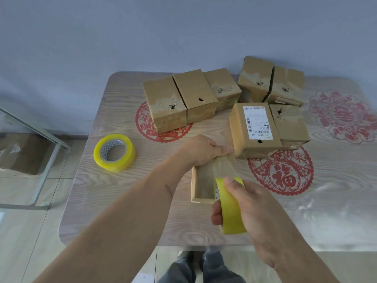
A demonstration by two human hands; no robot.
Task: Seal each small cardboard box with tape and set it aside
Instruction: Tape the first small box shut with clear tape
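A small cardboard box (pixel 203 182) lies on the table in front of me. My left hand (pixel 201 150) grips its far end, thumb pressing a strip of clear tape (pixel 223 167) that runs along the box top. My right hand (pixel 251 209) grips a yellow tape roll (pixel 232 211) at the box's near right corner, with the tape stretched from the roll to the far end. A second yellow tape roll (pixel 114 152) lies flat on the table to the left.
Several cardboard boxes stand at the back: three in a row (pixel 191 97), a pair behind right (pixel 269 82), one with a white label (pixel 255 127) and another beside it (pixel 289 123). Red paper cutouts (pixel 281 172) decorate the wooden table (pixel 126 211). A glass panel (pixel 30 152) stands left.
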